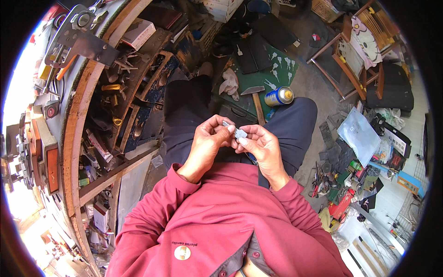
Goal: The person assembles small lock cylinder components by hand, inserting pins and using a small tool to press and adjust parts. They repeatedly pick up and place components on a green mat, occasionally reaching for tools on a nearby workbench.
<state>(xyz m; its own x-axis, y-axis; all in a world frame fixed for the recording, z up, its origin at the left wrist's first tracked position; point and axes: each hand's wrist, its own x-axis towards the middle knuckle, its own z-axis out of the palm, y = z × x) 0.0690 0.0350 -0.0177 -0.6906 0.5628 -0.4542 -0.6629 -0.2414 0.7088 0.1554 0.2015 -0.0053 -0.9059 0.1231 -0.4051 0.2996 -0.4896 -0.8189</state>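
Between my two hands, above my lap, is a silver-coloured key (241,133). My left hand (209,140) pinches its blade side between thumb and fingers. The thumb and fingers of my right hand (262,145) grip the broad key head. Just beyond my hands, a green board (249,97) lies between my knees. On it rest several loose keys (275,74), a hammer (258,104) with a wooden handle, a crumpled cloth (229,83) and a black folder-like case (250,53). A blue and yellow spray can (279,96) leans beside my right thigh.
A wooden workbench (78,138) with cluttered shelves and open drawers runs along my left. On its top sits a metal machine part (78,45). Wooden folding chairs (353,55) stand at the far right. Tools and a red box (342,204) pile up on the right-hand floor.
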